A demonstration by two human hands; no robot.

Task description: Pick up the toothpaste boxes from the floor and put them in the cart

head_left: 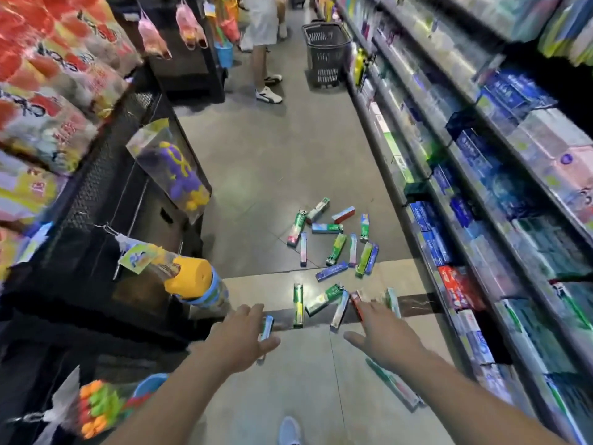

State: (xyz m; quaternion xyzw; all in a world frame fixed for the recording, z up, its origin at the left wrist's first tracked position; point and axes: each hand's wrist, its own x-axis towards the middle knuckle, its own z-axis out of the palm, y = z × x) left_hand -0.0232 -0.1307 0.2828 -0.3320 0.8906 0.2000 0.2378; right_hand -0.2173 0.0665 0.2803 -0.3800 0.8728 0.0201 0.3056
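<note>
Toothpaste boxes [333, 248]: a loose scatter is lying on the floor [272, 162] mid-aisle, at mixed angles, some touching or crossing; a nearer row is lying across a dark strip in the floor, just ahead of the hands.
Near box, left [266, 327]: a slim box is showing past the fingertips of the left hand; whether it is being touched cannot be told.
Near box, right [393, 382]: a long box is lying partly hidden under the right forearm, close to the shelf base.
Left hand [244, 337]: being held out palm down, fingers straight and spread, nothing gripped.
Right hand [380, 335]: being held out likewise, fingers extended toward a red-edged box [356, 300], nothing gripped.
Step in hand (judged): a reach toward the nearest row is being made; no box is yet lifted.
Doing it well (judged): the closest boxes are best taken first, each pinched across its narrow sides; crossed boxes are best separated before lifting, so none is knocked farther away.
Cart [325, 54]: a dark wheeled basket is standing far up the aisle by the right shelving [481, 175], well apart from the boxes; whether it is the cart meant cannot be told.
Surroundings: hanging toys [189, 277] are crowding the left rack; a person's legs [261, 67] are standing beyond.
</note>
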